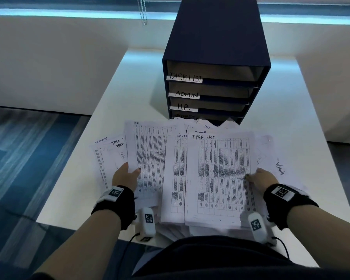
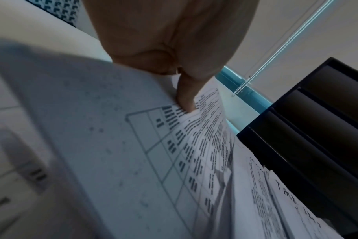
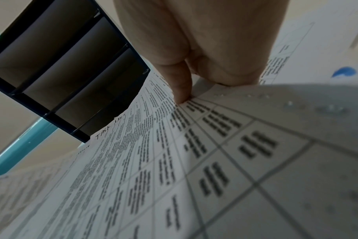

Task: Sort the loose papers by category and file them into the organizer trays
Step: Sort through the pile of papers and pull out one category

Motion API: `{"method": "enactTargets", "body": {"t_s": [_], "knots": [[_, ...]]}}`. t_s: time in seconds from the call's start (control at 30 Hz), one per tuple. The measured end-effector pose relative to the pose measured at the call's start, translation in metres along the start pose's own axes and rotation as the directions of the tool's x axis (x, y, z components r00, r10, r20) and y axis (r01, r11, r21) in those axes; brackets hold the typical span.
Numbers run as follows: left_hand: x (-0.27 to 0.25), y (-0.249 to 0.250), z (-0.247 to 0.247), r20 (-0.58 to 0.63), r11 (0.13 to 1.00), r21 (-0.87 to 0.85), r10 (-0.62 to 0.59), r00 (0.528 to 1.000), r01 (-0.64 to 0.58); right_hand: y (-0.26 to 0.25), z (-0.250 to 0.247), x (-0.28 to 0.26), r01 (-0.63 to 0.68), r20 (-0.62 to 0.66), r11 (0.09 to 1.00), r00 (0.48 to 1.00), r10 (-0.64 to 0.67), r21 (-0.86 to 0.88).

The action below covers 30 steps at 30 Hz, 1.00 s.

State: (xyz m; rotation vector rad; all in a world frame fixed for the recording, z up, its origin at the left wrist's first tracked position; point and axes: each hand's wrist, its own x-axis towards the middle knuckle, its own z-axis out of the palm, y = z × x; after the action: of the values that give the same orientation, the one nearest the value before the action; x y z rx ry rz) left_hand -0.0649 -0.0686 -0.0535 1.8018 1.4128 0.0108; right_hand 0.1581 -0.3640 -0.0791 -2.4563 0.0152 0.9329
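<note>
Loose printed sheets [image 1: 174, 170] lie fanned over the white table, hand-labelled at their tops. My left hand [image 1: 127, 174] pinches the lower left edge of a sheet marked "H.R." [image 1: 148, 146], thumb on top [image 2: 186, 100]. My right hand [image 1: 259, 178] pinches the right edge of a sheet marked "TASK LIST" [image 1: 220, 174], thumb on its print [image 3: 182, 90]. A dark blue organizer [image 1: 214, 63] stands behind the pile, with trays tagged TASK LIST [image 1: 185, 77], ADMIN [image 1: 186, 94] and H.R. [image 1: 183, 107]; the lowest tag is partly hidden by paper.
The white table [image 1: 113, 93] ends close on the left, above blue patterned carpet [image 1: 28, 154]. A low white wall runs behind. A bead chain [image 1: 142, 11] hangs from a window blind at the back. Bare table surface shows on both sides of the organizer.
</note>
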Motion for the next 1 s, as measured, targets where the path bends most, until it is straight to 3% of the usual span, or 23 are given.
{"method": "enactTargets", "body": {"t_s": [0.1, 0.2, 0.37, 0.67, 0.9, 1.0], "knots": [[0.003, -0.003, -0.008, -0.15, 0.999, -0.008, 0.039, 0.988, -0.04, 0.001, 0.0, 0.001, -0.017, 0.002, 1.0, 1.0, 0.017, -0.017], [0.011, -0.008, -0.025, -0.323, 0.996, 0.074, 0.066, 0.944, -0.044, 0.004, 0.001, 0.003, -0.02, -0.016, 1.0, 1.0, 0.019, -0.019], [0.014, -0.015, -0.047, -0.178, 0.984, -0.09, 0.134, 0.975, -0.152, 0.003, 0.001, 0.003, -0.009, -0.027, 0.999, 1.0, 0.007, -0.046], [0.002, 0.008, -0.077, -0.346, 0.928, -0.204, 0.23, 0.909, -0.313, 0.004, -0.001, 0.0, 0.02, -0.046, 0.991, 0.999, -0.027, -0.132], [0.011, 0.021, -0.11, -0.54, 0.824, -0.405, 0.134, 0.831, -0.397, 0.005, -0.006, -0.001, 0.003, -0.036, 0.963, 0.999, -0.013, -0.268], [0.013, 0.024, -0.11, -0.52, 0.776, -0.467, 0.146, 0.841, -0.424, 0.007, -0.009, -0.004, -0.026, -0.041, 0.982, 0.999, 0.019, -0.189]]}}
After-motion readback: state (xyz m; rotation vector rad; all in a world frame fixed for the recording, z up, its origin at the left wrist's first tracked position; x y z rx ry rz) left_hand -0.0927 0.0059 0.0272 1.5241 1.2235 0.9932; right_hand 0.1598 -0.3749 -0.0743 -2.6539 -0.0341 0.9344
